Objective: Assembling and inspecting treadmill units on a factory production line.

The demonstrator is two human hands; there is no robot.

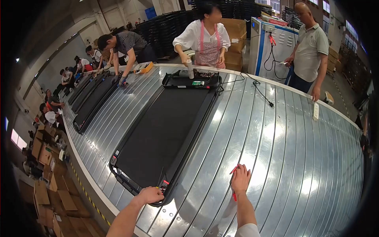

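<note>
A long black treadmill deck (158,134) lies flat on the ribbed metal conveyor surface (284,158). My left hand (149,195) rests at the deck's near corner, fingers curled on its black frame beside small red and yellow parts. My right hand (240,178) lies flat on the metal to the right of the deck, over a thin red tool (234,194) whose ends stick out above and below the palm. Across the line, a person in a pink apron (205,37) holds a grey tube upright over the deck's far open end.
A second black deck (92,104) lies further along at the left, with several workers bent over it. A black cable (260,91) trails across the metal. A person in a grey shirt (310,51) stands by a white cabinet. Cardboard boxes (47,185) pile at lower left.
</note>
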